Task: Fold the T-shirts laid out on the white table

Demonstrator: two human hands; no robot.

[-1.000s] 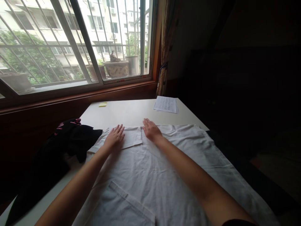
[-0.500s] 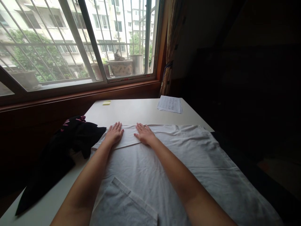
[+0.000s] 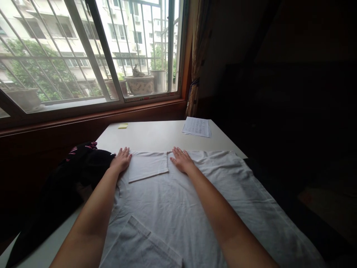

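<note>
A white garment (image 3: 156,201), probably a shirt, lies spread across the table. At its far left, a sleeve-like flap (image 3: 147,163) is folded flat over the body, and a second folded flap (image 3: 147,242) shows near the bottom. My left hand (image 3: 121,159) lies flat with fingers extended at the far flap's left side, close to a black cloth. My right hand (image 3: 182,159) rests flat just past the flap's right end, fingers spread on the white fabric. Neither hand grips anything.
A crumpled black garment (image 3: 80,171) with pink lettering hangs over the table's left edge. Printed papers (image 3: 196,127) and a yellow sticky note (image 3: 123,126) lie on the white table (image 3: 150,136) at the back. Beyond it are a barred window (image 3: 92,52) and a tied curtain (image 3: 192,96).
My hands have slid apart: the left moved left and the right moved right off the flap, uncovering its right end. The view has shifted slightly.
</note>
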